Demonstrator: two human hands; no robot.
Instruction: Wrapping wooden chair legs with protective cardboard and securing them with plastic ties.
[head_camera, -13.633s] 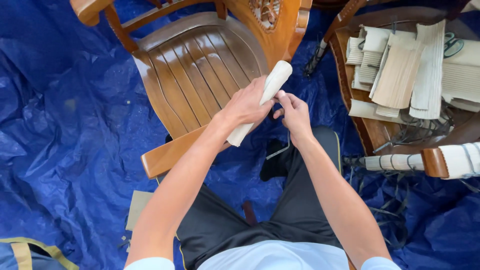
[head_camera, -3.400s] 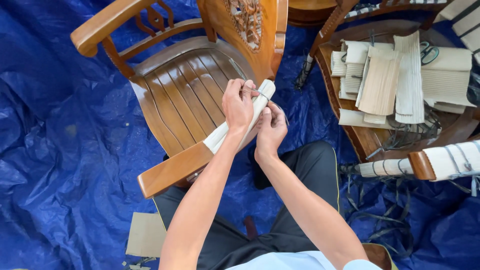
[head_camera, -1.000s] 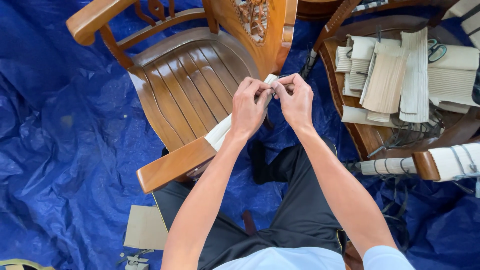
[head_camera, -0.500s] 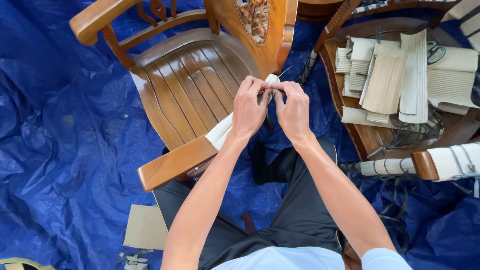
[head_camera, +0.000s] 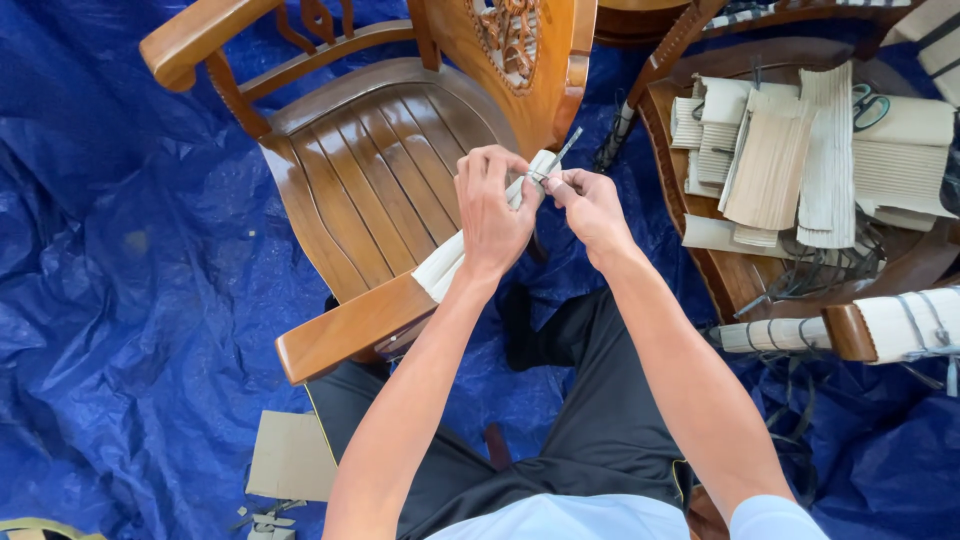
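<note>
The person's left hand (head_camera: 492, 215) is wrapped around the upper part of a rolled sheet of pale, cream-coloured corrugated cardboard (head_camera: 447, 268), its fingers (head_camera: 483, 160) closed firmly on it. The roll's long axis runs on a slant — its lower end points down toward the near wooden armrest (head_camera: 350, 327) of the brown slatted wooden armchair (head_camera: 375, 185), while its upper end rises toward the chair's carved backrest (head_camera: 512, 40). It is held in the air above the front right corner of the chair seat, not resting on it as far as can be seen.

The right hand (head_camera: 590, 205) sits just beside the left, at the roll's upper end. Its fingers are pinched together on a thin grey strap (head_camera: 562, 152) that sticks up and away past the top of the roll. Whether the strap already goes round the roll cannot be told — the hands cover that spot. So the roll's top end lies directly between the two hands, with the left hand bearing it and the right hand touching only the end.

To the right, well apart, a second wooden chair (head_camera: 720, 270) carries a heap of folded cardboard sheets (head_camera: 790, 160). A crumpled blue plastic tarpaulin (head_camera: 110, 300) covers the floor.
</note>
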